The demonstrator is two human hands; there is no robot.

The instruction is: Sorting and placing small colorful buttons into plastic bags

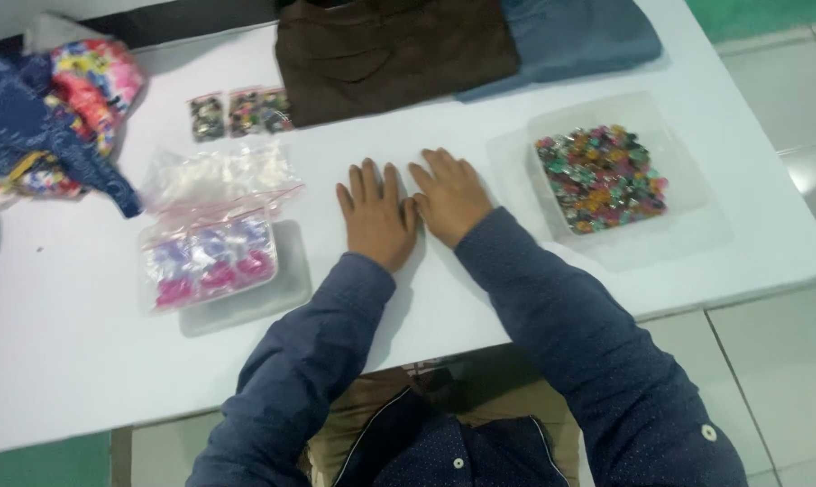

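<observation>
Both hands, the left hand (376,221) and right hand (450,197), are laid flat, fingers spread, holding nothing, on the white table (83,361). Three small bead packets (240,114) are seen beyond; one tray of beads (601,177) is placed beside the right hand

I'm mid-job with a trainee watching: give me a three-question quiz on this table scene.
1. True or false: both hands rest flat and empty on the white table.
2. Which container lies nearest the right hand? A) clear tray of small multicoloured pieces B) zip bag of pink and white items C) three small packets
3. What lies at the table's far edge, beyond the left hand?

Key
1. True: palms down, side by side, holding nothing.
2. A, just to the right of that hand.
3. A folded brown garment, with a folded blue garment beside it.
</observation>
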